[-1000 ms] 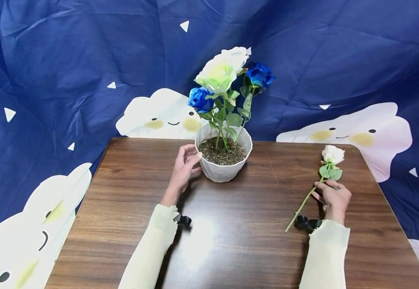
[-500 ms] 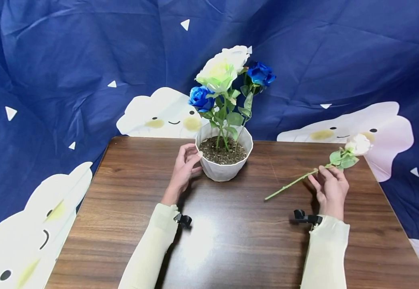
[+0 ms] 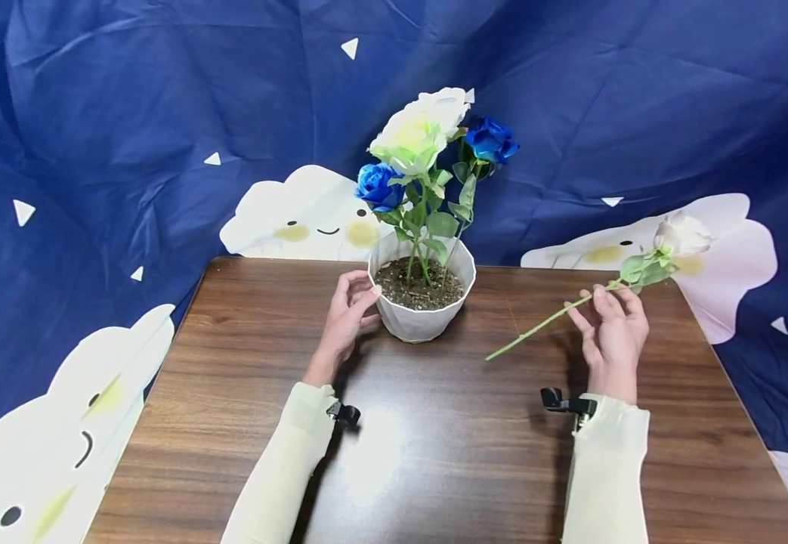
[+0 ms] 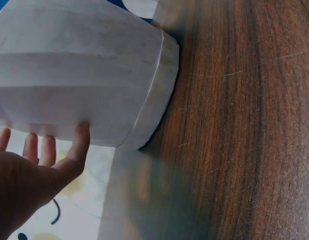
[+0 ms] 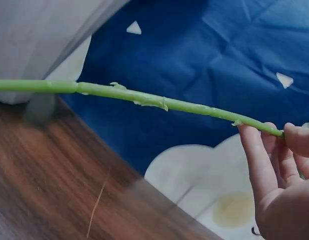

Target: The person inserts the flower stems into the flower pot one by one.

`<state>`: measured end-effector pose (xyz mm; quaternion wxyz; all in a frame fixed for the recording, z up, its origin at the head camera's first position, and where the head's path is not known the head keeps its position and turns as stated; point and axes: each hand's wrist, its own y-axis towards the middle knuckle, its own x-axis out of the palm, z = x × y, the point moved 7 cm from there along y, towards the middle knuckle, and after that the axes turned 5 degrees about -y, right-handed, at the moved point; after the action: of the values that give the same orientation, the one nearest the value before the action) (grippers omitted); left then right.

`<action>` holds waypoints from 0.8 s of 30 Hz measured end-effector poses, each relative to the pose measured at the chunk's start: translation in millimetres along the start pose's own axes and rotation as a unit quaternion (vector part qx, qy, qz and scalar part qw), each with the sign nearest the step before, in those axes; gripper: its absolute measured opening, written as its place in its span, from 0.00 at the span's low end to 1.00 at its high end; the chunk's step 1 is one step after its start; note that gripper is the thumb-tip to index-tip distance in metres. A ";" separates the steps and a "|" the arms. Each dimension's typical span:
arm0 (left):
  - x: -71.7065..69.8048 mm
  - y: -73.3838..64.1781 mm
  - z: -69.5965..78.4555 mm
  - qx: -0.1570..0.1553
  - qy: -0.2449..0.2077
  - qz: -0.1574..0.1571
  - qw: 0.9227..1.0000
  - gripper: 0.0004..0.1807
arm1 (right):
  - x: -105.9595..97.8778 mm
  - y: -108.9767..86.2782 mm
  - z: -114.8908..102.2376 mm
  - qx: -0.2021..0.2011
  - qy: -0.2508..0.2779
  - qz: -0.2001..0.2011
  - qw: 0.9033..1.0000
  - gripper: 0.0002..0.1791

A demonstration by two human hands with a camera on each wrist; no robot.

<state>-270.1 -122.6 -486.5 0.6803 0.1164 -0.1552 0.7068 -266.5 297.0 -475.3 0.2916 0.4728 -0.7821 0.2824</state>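
Observation:
At the table's back stands a white faceted flowerpot filled with soil. Its flowers are white blooms and two blue roses. My left hand rests against the pot's left side; in the left wrist view its fingertips touch the wall of the pot. On the right, my right hand pinches a single white rose by the stem between thumb and fingers. The rose is held above the table, bloom to the right. Its bare green stem slants down toward the pot.
A brown wood-grain table bears the pot. Close behind it hangs a dark blue cloth printed with smiling clouds and white triangles. Black wrist mounts project from the sleeves.
My right hand has moved up and slightly left with the white rose. The stem has swung to a flatter slant, its cut end toward the pot. My left hand stays in place.

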 end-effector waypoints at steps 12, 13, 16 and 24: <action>-1.4 0.3 0.2 0.005 -0.003 -0.002 1.000 0.23 | 29.2 -1.7 13.0 -0.006 0.016 -0.085 0.996 0.05; -1.4 0.6 -0.2 0.005 -0.002 -0.001 1.000 0.23 | 31.1 -1.8 13.0 -0.007 0.015 -0.090 0.996 0.06; -0.7 0.8 -1.4 0.002 -0.002 -0.003 1.000 0.23 | 35.0 -2.1 11.5 -0.015 0.012 -0.092 0.996 0.06; -0.4 -0.3 -0.4 0.004 -0.004 -0.003 1.000 0.23 | 47.9 -0.7 11.9 -0.008 0.011 -0.088 0.996 0.09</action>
<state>-269.7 -122.8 -487.0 0.6811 0.1221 -0.1553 0.7050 -286.5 260.7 -448.5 0.3273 0.5347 -0.7363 0.2546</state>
